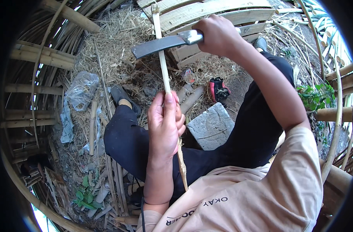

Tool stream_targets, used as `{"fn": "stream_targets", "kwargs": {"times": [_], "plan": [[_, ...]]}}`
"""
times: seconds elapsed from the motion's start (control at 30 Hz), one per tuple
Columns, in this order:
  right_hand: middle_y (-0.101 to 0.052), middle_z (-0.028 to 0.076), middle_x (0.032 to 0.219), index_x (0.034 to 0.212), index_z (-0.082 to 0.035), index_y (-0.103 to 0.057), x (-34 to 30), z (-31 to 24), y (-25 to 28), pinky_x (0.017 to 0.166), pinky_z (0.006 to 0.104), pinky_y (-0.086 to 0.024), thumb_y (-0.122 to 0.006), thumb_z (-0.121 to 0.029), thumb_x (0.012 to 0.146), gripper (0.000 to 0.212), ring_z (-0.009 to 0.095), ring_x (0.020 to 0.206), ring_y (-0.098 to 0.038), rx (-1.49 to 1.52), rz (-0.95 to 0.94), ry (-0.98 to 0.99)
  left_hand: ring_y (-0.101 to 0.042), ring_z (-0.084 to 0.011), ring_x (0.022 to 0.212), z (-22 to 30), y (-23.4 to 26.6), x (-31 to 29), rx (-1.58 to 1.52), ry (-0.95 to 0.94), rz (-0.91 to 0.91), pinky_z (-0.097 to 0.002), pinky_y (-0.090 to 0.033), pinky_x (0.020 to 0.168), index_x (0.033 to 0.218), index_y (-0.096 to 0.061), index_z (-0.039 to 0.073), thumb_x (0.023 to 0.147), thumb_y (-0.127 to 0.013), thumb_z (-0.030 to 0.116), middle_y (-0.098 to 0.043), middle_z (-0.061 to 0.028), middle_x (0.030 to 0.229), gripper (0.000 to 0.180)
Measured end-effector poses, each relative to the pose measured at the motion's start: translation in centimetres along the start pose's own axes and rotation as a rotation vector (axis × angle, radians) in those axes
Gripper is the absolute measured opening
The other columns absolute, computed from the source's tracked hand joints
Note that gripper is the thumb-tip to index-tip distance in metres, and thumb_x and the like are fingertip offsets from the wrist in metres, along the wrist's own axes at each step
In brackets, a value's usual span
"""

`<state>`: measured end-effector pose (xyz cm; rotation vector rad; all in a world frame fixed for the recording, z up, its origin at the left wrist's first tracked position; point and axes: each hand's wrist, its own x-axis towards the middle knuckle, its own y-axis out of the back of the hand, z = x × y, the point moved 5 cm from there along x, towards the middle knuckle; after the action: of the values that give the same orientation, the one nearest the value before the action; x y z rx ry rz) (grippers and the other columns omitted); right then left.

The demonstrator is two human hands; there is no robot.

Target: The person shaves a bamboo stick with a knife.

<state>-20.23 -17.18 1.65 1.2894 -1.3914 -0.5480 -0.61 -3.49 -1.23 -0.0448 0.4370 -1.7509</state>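
Observation:
My left hand [167, 120] is closed around a pale bamboo strip [163, 71], thumb on top. The strip runs from near my shirt, up through the fist, to a knotted far end. Across its upper part lies the broad, dark blade of a machete [155, 47], set crosswise. My right hand [217, 34] grips the machete's handle, most of which the fingers hide; a metallic collar shows between hand and blade. The cutting edge's contact with the strip cannot be made out exactly.
A grey stone block [212, 125] sits between my legs, with a red-and-black object [219, 89] just beyond. Wooden slats [207, 19] lie ahead. Straw and shavings [107, 46] cover the ground. A clear plastic bag [82, 91] lies left; bamboo poles [335, 38] are stacked far right.

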Motion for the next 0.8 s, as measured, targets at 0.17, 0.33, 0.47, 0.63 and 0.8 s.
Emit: {"fn": "stream_targets", "kwargs": {"times": [0.17, 0.33, 0.47, 0.63, 0.8], "plan": [[-0.069, 0.018, 0.071, 0.083, -0.005, -0.075, 1.0, 1.8, 1.0, 0.068, 0.0432, -0.057, -0.066, -0.012, 0.067, 0.019, 0.035, 0.07, -0.07, -0.039, 0.151, -0.088, -0.021, 0.0015, 0.045, -0.3, -0.3, -0.1, 0.004, 0.008, -0.001, -0.0181, -0.014, 0.038, 0.098, -0.051, 0.011, 0.107, -0.045, 0.03, -0.03, 0.0095, 0.063, 0.022], [-0.071, 0.017, 0.08, 0.099, -0.008, -0.074, 2.0, 2.5, 1.9, 0.073, 0.0426, -0.056, -0.067, -0.017, 0.073, 0.028, 0.035, 0.075, -0.069, -0.148, 0.137, 0.006, -0.022, 0.0013, 0.046, -0.3, 0.2, -0.1, -0.03, 0.042, 0.036, -0.0178, -0.015, 0.038, 0.098, -0.051, 0.011, 0.107, -0.046, 0.03, -0.031, 0.0099, 0.062, 0.022], [-0.069, 0.016, 0.072, 0.083, -0.009, -0.074, 0.4, -0.2, 1.0, 0.068, 0.0441, -0.057, -0.064, -0.015, 0.07, 0.018, 0.033, 0.069, -0.069, -0.029, 0.027, 0.05, -0.023, 0.0016, 0.047, 0.2, 1.4, 0.6, -0.012, 0.022, 0.067, -0.0177, -0.016, 0.04, 0.1, -0.053, 0.011, 0.107, -0.046, 0.029, -0.03, 0.0101, 0.063, 0.021], [-0.067, 0.016, 0.071, 0.077, -0.006, -0.07, -1.4, -2.7, -0.1, 0.07, 0.0454, -0.054, -0.064, -0.011, 0.067, 0.013, 0.037, 0.07, -0.066, 0.095, -0.074, 0.11, -0.023, 0.0013, 0.047, 0.3, 0.8, 1.0, 0.027, 0.025, 0.092, -0.0178, -0.015, 0.04, 0.1, -0.054, 0.01, 0.107, -0.046, 0.029, -0.03, 0.0102, 0.062, 0.022], [-0.066, 0.017, 0.069, 0.073, -0.005, -0.069, -1.1, -2.1, -1.1, 0.069, 0.0466, -0.054, -0.065, -0.01, 0.063, 0.012, 0.039, 0.071, -0.065, 0.099, -0.127, 0.065, -0.022, 0.0018, 0.045, -0.2, 0.2, 0.9, 0.121, -0.023, 0.141, -0.0183, -0.014, 0.039, 0.096, -0.052, 0.009, 0.107, -0.046, 0.03, -0.03, 0.0105, 0.059, 0.024]]}}
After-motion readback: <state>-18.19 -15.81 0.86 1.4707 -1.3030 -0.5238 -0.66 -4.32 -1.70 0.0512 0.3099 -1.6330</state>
